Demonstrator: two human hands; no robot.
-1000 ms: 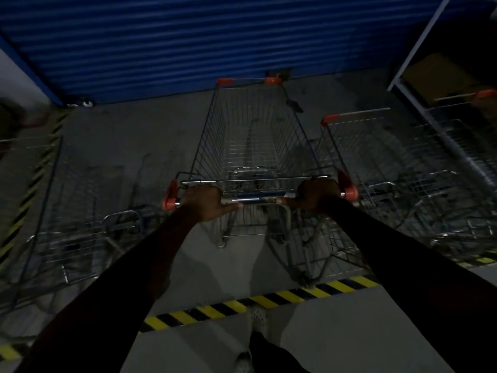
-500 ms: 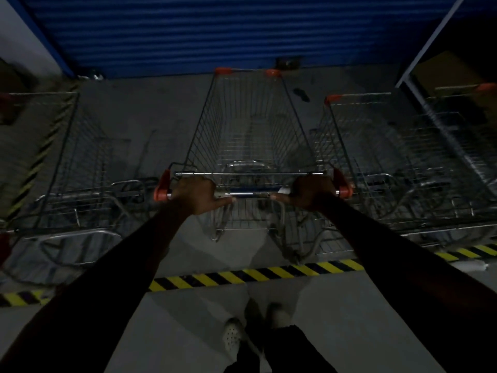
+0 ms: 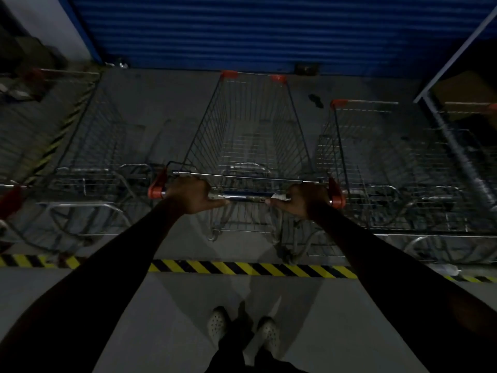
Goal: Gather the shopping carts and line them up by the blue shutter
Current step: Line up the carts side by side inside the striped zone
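A wire shopping cart (image 3: pixel 250 130) with red corner caps stands straight ahead, its nose close to the blue shutter (image 3: pixel 269 30). My left hand (image 3: pixel 192 195) grips the left end of its handle bar (image 3: pixel 247 197). My right hand (image 3: pixel 304 200) grips the right end. Another cart (image 3: pixel 88 162) stands to the left of it, and a third cart (image 3: pixel 390 162) stands to the right, both facing the shutter. The place is dim.
A yellow-and-black striped line (image 3: pixel 242 268) crosses the floor just behind the carts. More striped tape (image 3: pixel 61 130) runs along the left side. A white post (image 3: pixel 457 52) and a metal rail (image 3: pixel 462 157) flank the right cart. My feet (image 3: pixel 242 327) stand behind the line.
The cart has rolled a little further toward the shutter with both hands still on its handle. My view has swung left, bringing the left cart more fully into sight.
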